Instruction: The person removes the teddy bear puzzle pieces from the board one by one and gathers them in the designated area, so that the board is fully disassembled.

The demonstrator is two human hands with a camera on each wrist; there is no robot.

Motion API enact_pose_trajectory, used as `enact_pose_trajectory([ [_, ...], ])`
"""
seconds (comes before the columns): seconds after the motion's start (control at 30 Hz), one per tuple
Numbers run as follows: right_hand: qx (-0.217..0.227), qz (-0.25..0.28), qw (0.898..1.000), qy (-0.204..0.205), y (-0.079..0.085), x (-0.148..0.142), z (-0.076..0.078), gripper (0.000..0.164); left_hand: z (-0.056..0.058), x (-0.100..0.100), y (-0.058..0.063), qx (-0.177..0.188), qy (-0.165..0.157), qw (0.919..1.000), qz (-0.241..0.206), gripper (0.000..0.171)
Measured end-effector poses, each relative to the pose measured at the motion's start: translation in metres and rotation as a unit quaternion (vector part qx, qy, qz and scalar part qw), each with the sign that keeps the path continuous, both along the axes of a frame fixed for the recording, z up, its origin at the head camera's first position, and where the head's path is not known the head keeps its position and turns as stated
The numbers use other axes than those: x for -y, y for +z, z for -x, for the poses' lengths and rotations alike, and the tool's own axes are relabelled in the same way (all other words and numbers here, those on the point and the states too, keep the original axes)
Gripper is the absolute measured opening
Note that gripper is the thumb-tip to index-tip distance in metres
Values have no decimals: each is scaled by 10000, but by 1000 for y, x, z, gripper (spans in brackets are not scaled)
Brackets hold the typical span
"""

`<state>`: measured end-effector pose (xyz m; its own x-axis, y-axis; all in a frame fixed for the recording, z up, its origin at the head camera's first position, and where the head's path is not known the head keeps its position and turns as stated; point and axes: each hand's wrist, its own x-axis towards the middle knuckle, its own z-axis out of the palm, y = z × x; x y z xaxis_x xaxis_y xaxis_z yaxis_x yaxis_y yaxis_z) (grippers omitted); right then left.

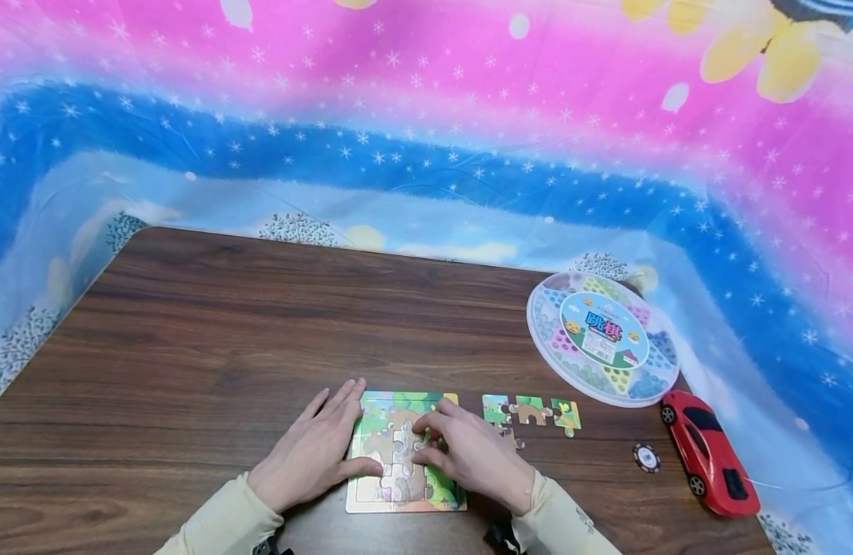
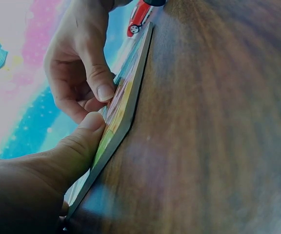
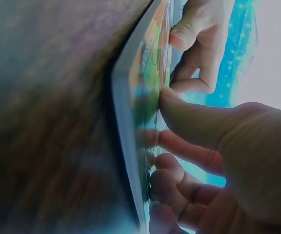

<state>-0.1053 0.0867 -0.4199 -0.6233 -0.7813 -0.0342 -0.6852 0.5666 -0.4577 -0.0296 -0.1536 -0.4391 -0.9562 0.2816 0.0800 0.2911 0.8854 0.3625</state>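
Observation:
A jigsaw puzzle board [image 1: 407, 507] with a bright cartoon picture lies on the table, many of its pieces fitted inside the frame. My left hand [image 1: 313, 449] rests along its left side, fingers straight and the thumb laid on the fitted pieces. Bent over the right half of the board, my right hand [image 1: 476, 455] has thumb and index finger at a puzzle piece [image 1: 422, 442], largely hidden by the fingers. In the right wrist view the right thumb [image 3: 179, 109] touches the picture surface, and the other fingertips sit low against it.
Several loose puzzle pieces [image 1: 531, 411] lie right of the board, partly behind the right hand. Farther right are a round Chinese checkers set [image 1: 602, 339], a poker chip [image 1: 646, 458] and a red toy car [image 1: 712, 455]. A patterned cloth [image 1: 412, 139] hangs behind the wooden table [image 1: 260, 324].

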Motion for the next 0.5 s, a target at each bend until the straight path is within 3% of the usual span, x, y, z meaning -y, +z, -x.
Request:
enact_pose_trajectory([
  [0.5,42,-40,9999,114,1,3,0,41,0,0,-1,-125,-3,9999,75,98],
])
